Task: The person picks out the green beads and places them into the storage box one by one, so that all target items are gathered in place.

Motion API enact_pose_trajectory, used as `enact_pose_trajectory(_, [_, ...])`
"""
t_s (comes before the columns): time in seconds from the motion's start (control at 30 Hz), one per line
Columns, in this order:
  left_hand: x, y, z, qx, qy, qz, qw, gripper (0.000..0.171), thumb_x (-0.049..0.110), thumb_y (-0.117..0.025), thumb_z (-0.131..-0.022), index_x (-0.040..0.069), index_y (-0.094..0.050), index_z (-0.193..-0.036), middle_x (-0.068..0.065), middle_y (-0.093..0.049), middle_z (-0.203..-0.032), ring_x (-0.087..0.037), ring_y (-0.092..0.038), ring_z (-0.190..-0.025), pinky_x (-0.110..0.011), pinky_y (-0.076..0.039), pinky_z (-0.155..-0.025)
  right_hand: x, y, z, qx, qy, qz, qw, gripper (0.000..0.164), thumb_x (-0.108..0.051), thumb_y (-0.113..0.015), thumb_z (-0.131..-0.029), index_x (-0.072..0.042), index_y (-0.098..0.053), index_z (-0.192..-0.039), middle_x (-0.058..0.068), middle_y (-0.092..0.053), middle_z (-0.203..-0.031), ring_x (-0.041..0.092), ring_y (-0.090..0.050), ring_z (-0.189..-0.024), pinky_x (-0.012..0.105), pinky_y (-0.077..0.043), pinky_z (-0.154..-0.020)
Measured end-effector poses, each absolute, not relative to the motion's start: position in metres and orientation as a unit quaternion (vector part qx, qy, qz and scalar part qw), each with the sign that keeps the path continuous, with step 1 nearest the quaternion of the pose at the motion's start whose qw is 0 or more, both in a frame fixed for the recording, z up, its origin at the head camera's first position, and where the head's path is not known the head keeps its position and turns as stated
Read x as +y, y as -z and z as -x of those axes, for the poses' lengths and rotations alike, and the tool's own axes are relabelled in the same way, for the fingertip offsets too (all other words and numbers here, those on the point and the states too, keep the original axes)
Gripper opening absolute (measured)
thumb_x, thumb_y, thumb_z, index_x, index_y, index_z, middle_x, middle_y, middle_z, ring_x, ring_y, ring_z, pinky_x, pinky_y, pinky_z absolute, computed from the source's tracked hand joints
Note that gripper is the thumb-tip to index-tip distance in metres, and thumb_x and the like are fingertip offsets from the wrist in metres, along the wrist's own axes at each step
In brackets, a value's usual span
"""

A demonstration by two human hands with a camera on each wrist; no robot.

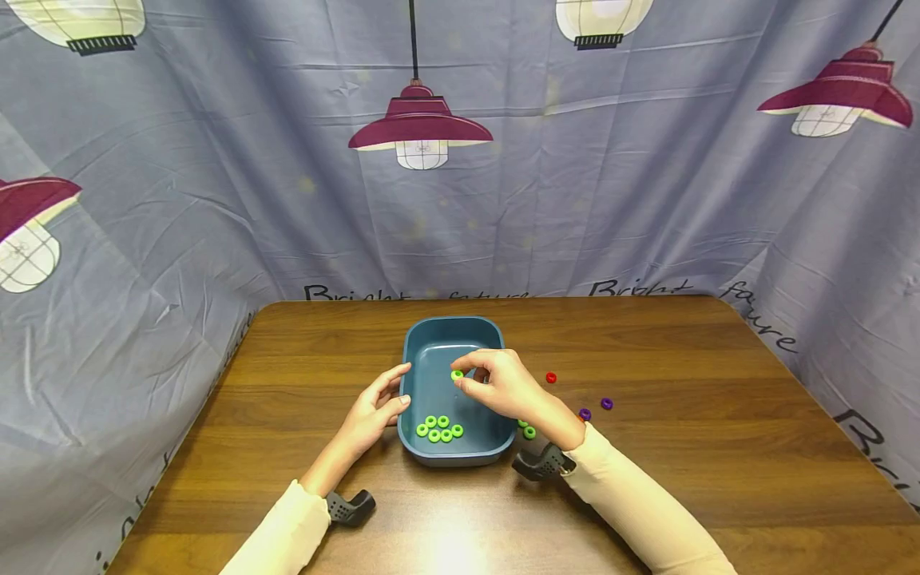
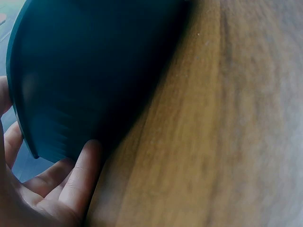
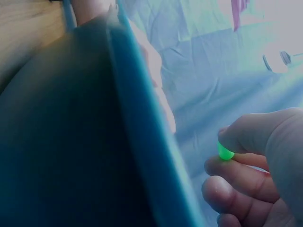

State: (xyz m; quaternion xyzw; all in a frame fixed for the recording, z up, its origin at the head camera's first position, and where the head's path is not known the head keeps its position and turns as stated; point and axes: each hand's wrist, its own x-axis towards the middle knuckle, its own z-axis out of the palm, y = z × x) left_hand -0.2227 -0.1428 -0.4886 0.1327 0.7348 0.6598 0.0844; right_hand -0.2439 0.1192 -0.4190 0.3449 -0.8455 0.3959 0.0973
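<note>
A dark teal plastic bin [image 1: 451, 461] stands on the table, with several bright green rings [image 1: 443, 421] lying in its near left part. At the bin's left wall, my left hand [image 1: 370, 415] grips the rim, some fingers against the outer side as the left wrist view shows. My right hand [image 1: 506, 383] is over the bin, pinching one green ring [image 3: 225, 152] between thumb and index finger. Its other fingers are loosely curled. Part of the bin's right rim is hidden behind the right hand.
Right of the bin lie a red ring [image 1: 551, 377], a purple ring [image 1: 607, 404] and another purple ring [image 1: 585, 414] by the right forearm. Green rings [image 1: 529, 433] sit close to the bin's right wall. A patterned curtain [image 1: 460, 231] hangs behind the wooden table [image 1: 323, 343].
</note>
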Motion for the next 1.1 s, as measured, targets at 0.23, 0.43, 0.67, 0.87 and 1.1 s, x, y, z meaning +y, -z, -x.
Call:
enact_pose_trajectory(0.23, [-0.142, 0.487, 0.223, 0.736, -0.658, -0.134, 0.088, 0.059, 0.010, -0.055, -0.101, 0.007, -0.036, -0.156, -0.033, -0.043, -0.152, -0.043, -0.055, -0.128, -0.028, -0.059, -0.084, 0.108, 0.425, 0.245, -0.848, -0.371, -0.370, 0.077, 0.016, -0.009, -0.075, -0.087, -0.003, -0.078, -0.101, 0.006, -0.078, -0.092, 0.004, -0.063, -0.068, 0.018, -0.052, -0.062])
enact_pose_trajectory(0.43, [-0.142, 0.485, 0.224, 0.736, -0.657, -0.136, 0.088, 0.058, 0.010, -0.055, -0.101, 0.008, -0.036, -0.156, -0.033, -0.043, -0.152, -0.044, -0.054, -0.130, -0.028, -0.058, -0.085, 0.106, 0.429, 0.244, -0.859, -0.345, -0.375, 0.056, 0.017, -0.010, -0.075, -0.088, -0.003, -0.078, -0.103, 0.006, -0.078, -0.094, 0.006, -0.064, -0.069, 0.020, -0.054, -0.063])
enact_pose_trajectory(0.67, [-0.143, 0.485, 0.224, 0.738, -0.656, -0.134, 0.089, 0.058, 0.010, -0.055, -0.102, 0.008, -0.036, -0.156, -0.033, -0.043, -0.152, -0.044, -0.053, -0.131, -0.029, -0.059, -0.085, 0.105, 0.432, 0.246, -0.866, -0.329, -0.375, 0.047, 0.018, -0.011, -0.075, -0.089, -0.004, -0.078, -0.104, 0.004, -0.079, -0.095, 0.002, -0.061, -0.068, 0.015, -0.049, -0.063])
enact_pose_trajectory(0.87, [-0.144, 0.486, 0.223, 0.739, -0.655, -0.132, 0.087, 0.058, 0.010, -0.055, -0.102, 0.007, -0.036, -0.156, -0.034, -0.043, -0.151, -0.043, -0.055, -0.129, -0.028, -0.059, -0.085, 0.102, 0.431, 0.245, -0.867, -0.333, -0.369, 0.031, 0.018, -0.011, -0.075, -0.089, -0.003, -0.078, -0.105, 0.005, -0.079, -0.097, 0.002, -0.060, -0.068, 0.014, -0.048, -0.063])
enact_pose_trajectory(1.1, [-0.143, 0.486, 0.222, 0.733, -0.662, -0.128, 0.092, 0.058, 0.009, -0.054, -0.102, 0.007, -0.035, -0.157, -0.033, -0.043, -0.151, -0.042, -0.055, -0.129, -0.028, -0.058, -0.085, 0.096, 0.432, 0.245, -0.868, -0.329, -0.371, 0.023, 0.019, -0.012, -0.075, -0.088, -0.004, -0.078, -0.105, 0.004, -0.079, -0.095, 0.000, -0.059, -0.066, 0.014, -0.048, -0.061])
